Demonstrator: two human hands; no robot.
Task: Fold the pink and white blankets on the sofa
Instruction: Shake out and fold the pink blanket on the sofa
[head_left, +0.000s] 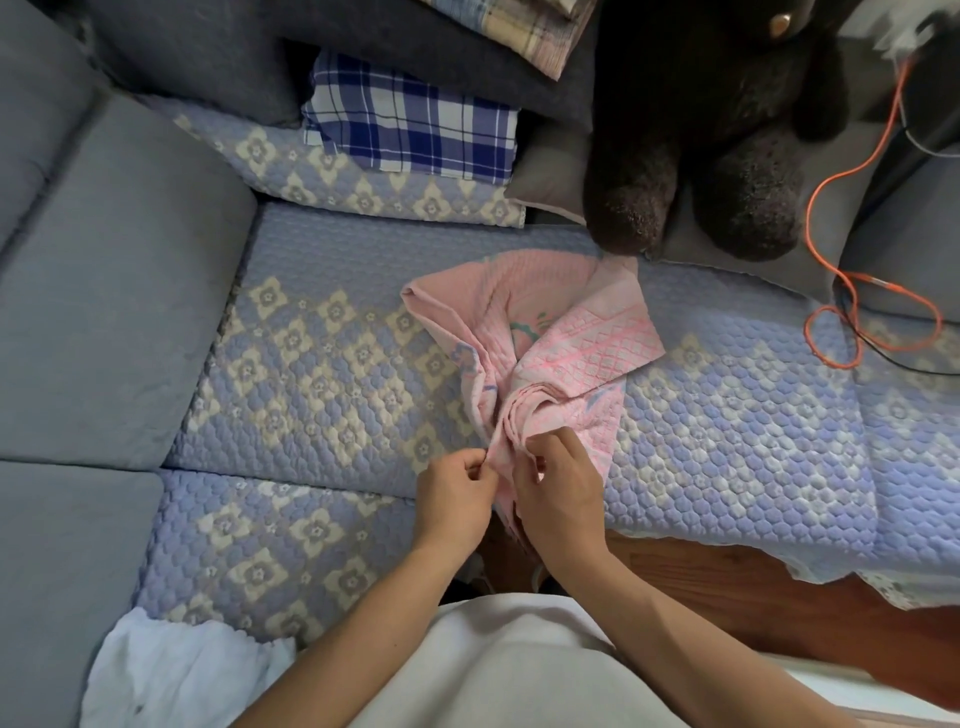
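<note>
Here, both hands, the left hand (453, 493) and right hand (558, 483), pinch the near edge of the bunched pink blanket (540, 343) on the sofa (311, 364); gathered layers could slip loose, leaving a crooked fold, while the white blanket (176, 675) waits at lower left.

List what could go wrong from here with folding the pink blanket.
1. Both hands, left hand and right hand, pinch the pink blanket at one bunched spot, so lifting may give a twisted, uneven fold.
2. The blanket's far end lies close to the dark plush toy; spreading it could snag there.
3. The orange cable trails on the sofa cover to the right and might get caught.
</note>
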